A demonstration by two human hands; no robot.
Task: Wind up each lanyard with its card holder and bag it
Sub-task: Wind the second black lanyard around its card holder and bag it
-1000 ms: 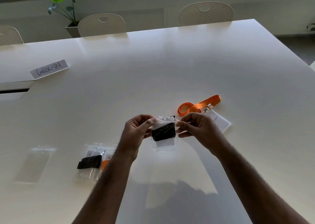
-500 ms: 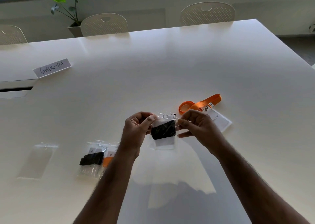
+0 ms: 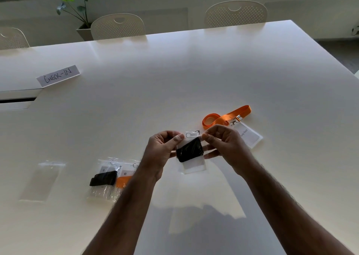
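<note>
1. the left hand (image 3: 164, 148) and right hand (image 3: 223, 142) each pinch a top corner of the clear bag (image 3: 194, 165), held above the white table (image 3: 194, 76).
2. since a second ago the bag mouth has drawn narrower, hands closer; sealing looks nearly done.
3. the wound black lanyard (image 3: 190, 152) sits inside with its card holder.
4. two bagged sets (image 3: 108, 179) lie left; the orange lanyard (image 3: 225, 116) is still unwound, beside the right hand, and an empty bag (image 3: 41, 181) waits far left.
</note>
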